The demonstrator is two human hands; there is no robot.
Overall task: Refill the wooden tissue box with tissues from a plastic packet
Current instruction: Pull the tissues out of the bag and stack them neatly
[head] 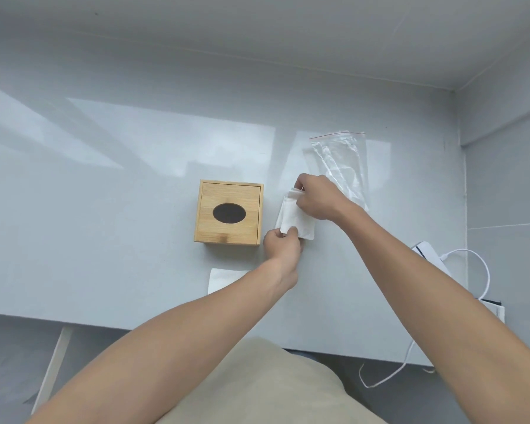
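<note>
Grey table (104, 179), hands (315, 197) hiding tissues (291, 218)

Bare forearms with no sleeves in view, and beige trousers (257, 387) on the lap

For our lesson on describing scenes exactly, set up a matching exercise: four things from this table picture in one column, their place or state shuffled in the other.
Things:
1. wooden box
2. plastic bag
3. folded tissue
4. white cable

Places or states:
A. pinched between both hands
B. lying flat and see-through behind the right hand
C. closed, dark oval hole on top
D. looping off the table's right edge

Pairs: 1-C, 2-B, 3-A, 4-D
</note>
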